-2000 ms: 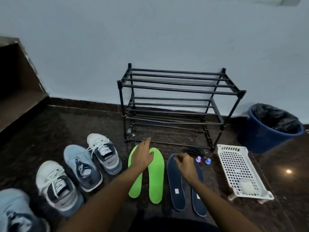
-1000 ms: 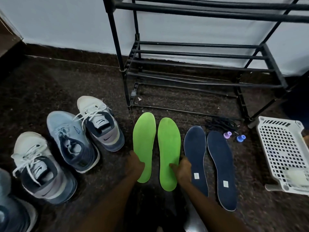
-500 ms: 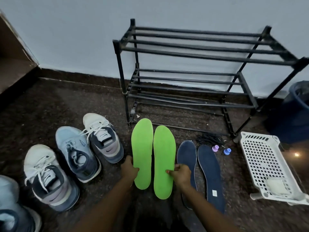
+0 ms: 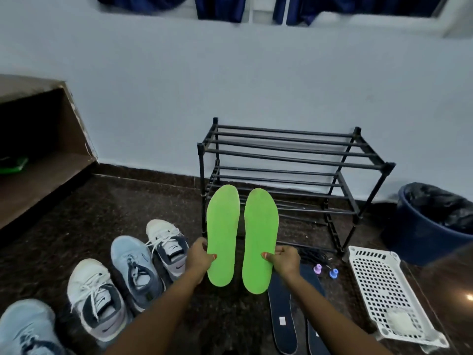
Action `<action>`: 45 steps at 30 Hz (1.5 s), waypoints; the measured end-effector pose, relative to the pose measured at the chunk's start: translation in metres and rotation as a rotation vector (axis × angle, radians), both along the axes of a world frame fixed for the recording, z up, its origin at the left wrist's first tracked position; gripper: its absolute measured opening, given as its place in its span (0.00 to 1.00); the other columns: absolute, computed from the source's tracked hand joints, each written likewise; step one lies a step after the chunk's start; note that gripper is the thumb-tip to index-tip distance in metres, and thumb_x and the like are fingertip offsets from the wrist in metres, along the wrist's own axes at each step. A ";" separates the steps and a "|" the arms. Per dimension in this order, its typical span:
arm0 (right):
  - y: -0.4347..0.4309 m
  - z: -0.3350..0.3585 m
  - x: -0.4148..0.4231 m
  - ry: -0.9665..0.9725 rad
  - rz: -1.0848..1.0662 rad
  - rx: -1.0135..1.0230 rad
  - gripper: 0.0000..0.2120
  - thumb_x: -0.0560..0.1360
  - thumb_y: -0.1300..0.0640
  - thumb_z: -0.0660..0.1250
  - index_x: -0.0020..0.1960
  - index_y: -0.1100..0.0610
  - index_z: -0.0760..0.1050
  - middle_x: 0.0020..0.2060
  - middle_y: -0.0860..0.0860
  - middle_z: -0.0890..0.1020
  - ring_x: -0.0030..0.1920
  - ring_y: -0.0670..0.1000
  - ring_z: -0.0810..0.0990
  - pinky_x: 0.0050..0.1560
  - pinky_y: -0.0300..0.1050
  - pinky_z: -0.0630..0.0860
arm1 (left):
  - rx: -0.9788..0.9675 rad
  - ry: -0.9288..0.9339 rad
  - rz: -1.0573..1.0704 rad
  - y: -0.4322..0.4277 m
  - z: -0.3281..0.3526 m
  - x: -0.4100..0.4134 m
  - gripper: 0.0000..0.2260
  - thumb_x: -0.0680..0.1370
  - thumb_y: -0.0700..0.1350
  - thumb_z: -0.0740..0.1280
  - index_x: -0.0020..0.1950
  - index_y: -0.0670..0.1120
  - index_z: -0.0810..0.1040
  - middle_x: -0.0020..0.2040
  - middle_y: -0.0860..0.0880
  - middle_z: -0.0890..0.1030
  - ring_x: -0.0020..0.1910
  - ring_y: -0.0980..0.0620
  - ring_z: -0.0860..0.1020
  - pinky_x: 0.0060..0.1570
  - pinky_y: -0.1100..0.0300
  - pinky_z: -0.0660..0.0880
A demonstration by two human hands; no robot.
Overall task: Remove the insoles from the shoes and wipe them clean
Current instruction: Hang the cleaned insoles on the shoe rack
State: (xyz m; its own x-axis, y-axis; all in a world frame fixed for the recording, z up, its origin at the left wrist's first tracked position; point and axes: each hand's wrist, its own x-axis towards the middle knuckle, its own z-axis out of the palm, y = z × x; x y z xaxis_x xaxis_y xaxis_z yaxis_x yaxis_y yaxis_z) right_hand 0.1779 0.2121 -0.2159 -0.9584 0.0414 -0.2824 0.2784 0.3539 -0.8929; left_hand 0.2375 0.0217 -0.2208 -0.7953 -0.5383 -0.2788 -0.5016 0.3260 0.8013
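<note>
Dark floor point(image 4: 89, 213), navy insoles point(image 4: 281, 316) partly hidden

Floor point(image 4: 102, 213): dark speckled stone, running from under both hands back to the pale wall.
Left of the left-hand fingers point(image 4: 202, 245): four shoes in a slanting row. The white-and-grey sneaker point(image 4: 167, 245) is just beside them, then the light blue sneaker point(image 4: 135, 267), the white sneaker point(image 4: 97, 295) and a second blue sneaker point(image 4: 25, 329) cut off by the corner.
Beyond the fingers: black shoe rack point(image 4: 201, 175), standing near the wall.
Below the right-hand fingers point(image 4: 280, 251): navy insoles point(image 4: 281, 303), flat, side by side, partly hidden by the forearm.
Just right of the right-hand fingers: black laces point(image 4: 313, 254) in a loose heap, with a purple peg point(image 4: 317, 268) and a blue peg point(image 4: 333, 273) near them.
Farther right: white perforated basket point(image 4: 372, 253), then blue bin point(image 4: 414, 242) with a black liner.
</note>
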 end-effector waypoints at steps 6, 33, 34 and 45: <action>-0.009 0.036 -0.023 0.062 -0.030 -0.006 0.05 0.67 0.67 0.74 0.39 0.68 0.78 0.42 0.62 0.82 0.39 0.55 0.80 0.42 0.49 0.78 | -0.050 0.018 -0.005 -0.006 0.039 -0.028 0.13 0.74 0.35 0.71 0.57 0.37 0.76 0.57 0.39 0.79 0.55 0.42 0.77 0.47 0.56 0.70; -0.067 -0.023 -0.249 0.064 -0.071 0.108 0.16 0.68 0.65 0.73 0.28 0.61 0.69 0.38 0.57 0.77 0.39 0.51 0.74 0.41 0.45 0.73 | -0.239 -0.023 -0.065 -0.062 -0.019 -0.259 0.12 0.76 0.38 0.70 0.57 0.34 0.79 0.57 0.36 0.80 0.56 0.39 0.78 0.55 0.50 0.73; -0.068 -0.026 -0.253 0.071 -0.065 0.121 0.18 0.69 0.65 0.73 0.27 0.59 0.67 0.38 0.56 0.76 0.39 0.51 0.74 0.40 0.44 0.71 | -0.243 -0.033 -0.069 -0.062 -0.021 -0.264 0.12 0.76 0.38 0.70 0.57 0.34 0.79 0.57 0.36 0.80 0.56 0.39 0.78 0.55 0.51 0.73; -0.071 -0.040 -0.265 0.174 -0.010 0.205 0.17 0.70 0.63 0.72 0.56 0.68 0.75 0.52 0.61 0.80 0.50 0.58 0.79 0.47 0.45 0.72 | -0.248 -0.052 -0.040 -0.071 -0.038 -0.278 0.14 0.76 0.40 0.70 0.58 0.34 0.78 0.58 0.36 0.79 0.57 0.39 0.77 0.53 0.52 0.73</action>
